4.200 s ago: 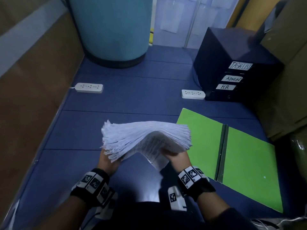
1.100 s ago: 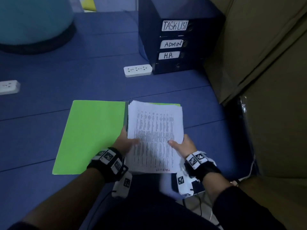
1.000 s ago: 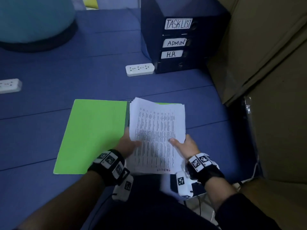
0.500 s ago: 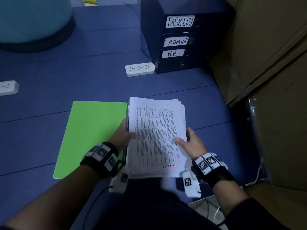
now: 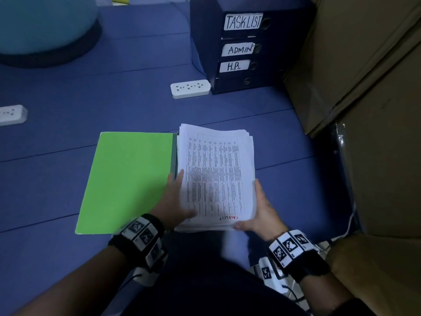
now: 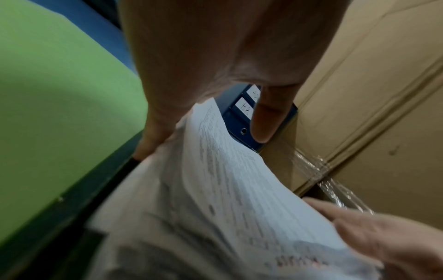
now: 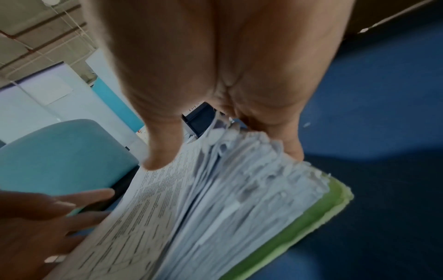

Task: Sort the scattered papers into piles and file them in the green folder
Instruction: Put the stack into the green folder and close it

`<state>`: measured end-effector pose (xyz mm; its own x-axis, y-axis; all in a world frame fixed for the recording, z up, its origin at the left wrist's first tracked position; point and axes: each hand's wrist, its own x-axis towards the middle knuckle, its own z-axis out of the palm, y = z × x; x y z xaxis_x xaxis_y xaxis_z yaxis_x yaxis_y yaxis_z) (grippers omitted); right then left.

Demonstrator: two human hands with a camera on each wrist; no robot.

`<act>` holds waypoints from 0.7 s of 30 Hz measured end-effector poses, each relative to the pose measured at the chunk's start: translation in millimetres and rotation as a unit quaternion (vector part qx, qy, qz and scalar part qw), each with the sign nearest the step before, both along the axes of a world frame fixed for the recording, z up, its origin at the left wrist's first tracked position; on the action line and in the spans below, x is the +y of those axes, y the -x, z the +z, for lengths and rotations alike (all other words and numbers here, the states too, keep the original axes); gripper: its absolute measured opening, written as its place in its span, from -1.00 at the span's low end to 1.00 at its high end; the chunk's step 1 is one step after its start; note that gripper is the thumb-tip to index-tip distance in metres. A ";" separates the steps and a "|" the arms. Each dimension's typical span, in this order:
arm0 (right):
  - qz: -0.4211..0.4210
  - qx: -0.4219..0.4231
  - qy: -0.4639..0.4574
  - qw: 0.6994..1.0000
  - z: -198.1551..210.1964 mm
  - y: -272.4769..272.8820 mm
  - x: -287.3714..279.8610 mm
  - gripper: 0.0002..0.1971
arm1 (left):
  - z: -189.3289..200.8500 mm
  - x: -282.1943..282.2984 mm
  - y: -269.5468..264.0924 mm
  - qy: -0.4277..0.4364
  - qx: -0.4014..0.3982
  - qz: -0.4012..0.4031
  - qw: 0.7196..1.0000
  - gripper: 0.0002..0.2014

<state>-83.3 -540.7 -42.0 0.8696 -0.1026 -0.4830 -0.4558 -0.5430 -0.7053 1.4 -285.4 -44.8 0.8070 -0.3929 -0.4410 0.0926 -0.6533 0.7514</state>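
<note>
The green folder (image 5: 127, 179) lies open on the blue floor, its dark spine (image 5: 175, 156) in the middle. A thick paper stack (image 5: 216, 176) with a printed table and red writing on top rests on the folder's right flap (image 7: 311, 212). My left hand (image 5: 175, 199) holds the stack's left edge by the spine, fingers (image 6: 148, 147) under the edge and thumb (image 6: 263, 121) raised just above the top sheet. My right hand (image 5: 257, 213) holds the near right corner, thumb (image 7: 155, 161) on the top sheet and fingers (image 7: 292, 147) down the right side. The sheets' edges are uneven.
A dark blue drawer box (image 5: 241, 49) labelled TASKLIST, ADMIN and H.R. stands behind the folder. A white power strip (image 5: 190, 88) lies beside it and another (image 5: 11, 114) at far left. Cardboard boxes (image 5: 364, 87) wall the right side. A teal round base (image 5: 45, 23) is at back left.
Four seconds ago both hands held the bent stack in the air left of the folder. It now lies on the right flap, and both hands have slid along its side edges.
</note>
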 end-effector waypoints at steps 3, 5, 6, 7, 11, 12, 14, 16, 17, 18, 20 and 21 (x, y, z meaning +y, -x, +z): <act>0.071 0.059 0.068 0.993 5.5 9.9 9.1 0.42 | -0.6 4.3 21.7 -0.107 -0.033 -0.133 0.985 0.36; 0.075 0.055 0.115 0.989 2.7 13.3 14.5 0.31 | -6.3 2.6 31.2 -0.162 -0.063 -0.164 0.971 0.32; 0.069 0.041 0.137 0.987 1.5 14.1 16.4 0.25 | -8.8 0.8 32.6 -0.171 -0.077 -0.156 0.970 0.25; 0.064 0.028 0.153 0.986 -0.6 15.3 17.7 0.19 | -10.7 -0.7 33.0 -0.175 -0.090 -0.146 0.970 0.16; 0.056 0.015 0.168 0.984 -5.9 19.1 20.4 0.13 | -13.8 -0.1 32.9 -0.190 -0.105 -0.127 0.968 -0.03; 0.057 0.017 0.155 0.986 -5.2 19.3 18.8 0.18 | -14.0 1.6 33.5 -0.183 -0.103 -0.135 0.968 0.00; 0.056 0.011 0.115 0.992 -0.9 18.4 11.0 0.29 | -14.5 7.8 33.1 -0.148 -0.085 -0.140 0.975 0.16; 0.042 -0.008 0.086 0.995 8.6 14.1 0.7 0.30 | -7.9 14.6 26.3 -0.112 -0.083 -0.114 0.984 0.24; 0.022 -0.021 0.080 0.996 12.2 10.5 -3.7 0.24 | -4.6 17.9 21.2 -0.097 -0.082 -0.092 0.988 0.22; -0.001 -0.028 0.079 0.996 16.7 7.1 -5.9 0.14 | 0.0 20.3 15.8 -0.078 -0.076 -0.071 0.992 0.18; -0.015 -0.024 0.083 0.996 21.4 -0.4 -4.1 -0.03 | 7.5 21.6 8.6 -0.047 -0.050 -0.041 0.997 0.02; -0.008 -0.016 0.083 0.996 20.1 -3.1 -1.3 -0.05 | 8.4 22.9 7.5 -0.040 -0.039 -0.033 0.998 -0.09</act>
<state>-80.2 -542.0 -21.9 0.8816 -0.1921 -0.4310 -0.4443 -0.6459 -0.6208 -6.2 -262.5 -36.4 0.8138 -0.4120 -0.4099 -0.0097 -0.7149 0.6992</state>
